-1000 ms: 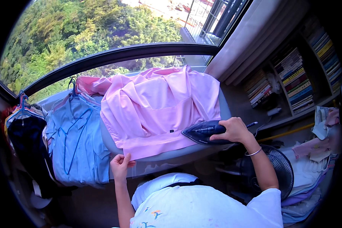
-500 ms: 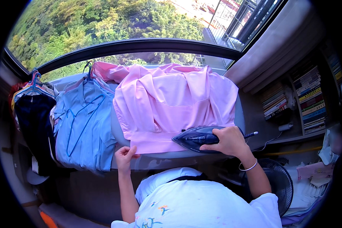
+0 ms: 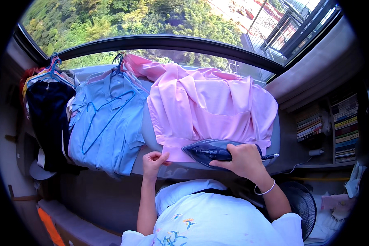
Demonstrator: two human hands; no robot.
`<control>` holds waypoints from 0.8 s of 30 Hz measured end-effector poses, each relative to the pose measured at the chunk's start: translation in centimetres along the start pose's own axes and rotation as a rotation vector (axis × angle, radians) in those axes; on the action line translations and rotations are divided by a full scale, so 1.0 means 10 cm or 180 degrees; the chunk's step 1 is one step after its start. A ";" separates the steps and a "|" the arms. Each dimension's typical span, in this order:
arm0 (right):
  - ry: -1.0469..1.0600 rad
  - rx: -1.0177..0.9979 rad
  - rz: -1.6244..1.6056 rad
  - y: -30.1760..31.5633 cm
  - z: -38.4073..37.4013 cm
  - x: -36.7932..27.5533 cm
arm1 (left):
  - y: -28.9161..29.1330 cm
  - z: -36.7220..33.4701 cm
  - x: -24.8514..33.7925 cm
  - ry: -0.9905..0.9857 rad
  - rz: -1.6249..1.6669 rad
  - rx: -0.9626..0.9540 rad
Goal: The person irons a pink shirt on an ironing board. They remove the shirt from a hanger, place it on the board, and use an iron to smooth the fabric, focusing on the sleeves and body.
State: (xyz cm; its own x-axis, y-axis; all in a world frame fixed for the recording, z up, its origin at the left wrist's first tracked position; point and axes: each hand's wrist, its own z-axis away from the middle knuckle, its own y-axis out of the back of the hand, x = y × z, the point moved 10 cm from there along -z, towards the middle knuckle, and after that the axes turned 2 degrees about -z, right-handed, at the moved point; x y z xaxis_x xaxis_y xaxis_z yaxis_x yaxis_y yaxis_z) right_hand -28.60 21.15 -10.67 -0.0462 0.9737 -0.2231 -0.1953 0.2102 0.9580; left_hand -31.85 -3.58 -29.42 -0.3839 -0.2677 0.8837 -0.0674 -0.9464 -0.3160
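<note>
A lived-in room of a home is shown, set up for laundry. An ironing board [image 3: 151,135] is placed under a wide window [image 3: 151,24], shirts on hangers [image 3: 106,119] are piled beside it, and shelves of books [image 3: 344,127] and a fan [image 3: 301,203] are seen at the right.

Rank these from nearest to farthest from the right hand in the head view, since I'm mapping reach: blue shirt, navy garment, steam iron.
1. Steam iron, gripped by the right hand.
2. Blue shirt, leftward on the board.
3. Navy garment, far left.
</note>
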 end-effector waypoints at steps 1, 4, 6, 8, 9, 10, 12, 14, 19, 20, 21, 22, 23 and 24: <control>0.0012 -0.0010 -0.0013 -0.01 -0.03 -0.06 | 0.01 -0.01 -0.02 0.0034 0.0000 -0.0071; 0.0012 -0.0017 -0.0019 -0.02 -0.09 -0.20 | -0.02 -0.01 0.00 0.0040 0.0076 -0.0279; 0.0004 0.0024 -0.0012 -0.04 -0.13 -0.28 | -0.02 -0.01 0.01 0.0004 -0.0015 -0.0373; -0.0006 0.0039 0.0006 -0.05 -0.16 -0.37 | -0.01 -0.02 0.02 -0.0034 -0.0077 -0.0464; -0.0013 0.0047 0.0015 -0.05 -0.18 -0.42 | -0.01 -0.02 0.02 -0.0056 -0.0099 -0.0510; -0.0051 0.0051 0.0006 -0.07 -0.19 -0.45 | 0.00 -0.02 0.02 -0.0078 -0.0117 -0.0556; -0.0139 0.0061 -0.0023 -0.10 -0.22 -0.51 | -0.01 -0.02 0.03 -0.0061 -0.0156 -0.0656; -0.0184 0.0050 0.0015 -0.11 -0.25 -0.59 | 0.00 -0.02 0.03 -0.0061 -0.0227 -0.0741; -0.0184 0.0046 -0.0063 -0.14 -0.37 -0.76 | 0.03 -0.04 -0.01 0.0014 -0.0478 -0.0855; -0.0203 0.0063 -0.0100 -0.14 -0.39 -0.78 | 0.01 -0.04 0.01 0.0010 -0.0478 -0.0874; -0.0224 0.0081 -0.0137 -0.13 -0.42 -0.79 | 0.00 -0.04 0.03 0.0007 -0.0478 -0.0894; -0.0210 0.0068 -0.0181 -0.13 -0.46 -0.82 | -0.02 -0.05 0.04 0.0005 -0.0479 -0.0917; -0.0187 0.0052 -0.0227 -0.13 -0.49 -0.85 | -0.01 -0.05 0.04 -0.0010 -0.0502 -0.0901; -0.0166 0.0036 -0.0272 -0.13 -0.51 -0.86 | 0.01 -0.05 0.03 -0.0025 -0.0525 -0.0887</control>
State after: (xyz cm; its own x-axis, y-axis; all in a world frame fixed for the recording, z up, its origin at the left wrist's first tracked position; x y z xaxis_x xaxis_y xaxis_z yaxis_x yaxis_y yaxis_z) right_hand -32.92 12.05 -10.94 0.0213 0.9554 -0.2946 -0.1853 0.2934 0.9379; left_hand -32.45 -3.64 -29.37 -0.3398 -0.1171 0.9332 -0.3781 -0.8915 -0.2496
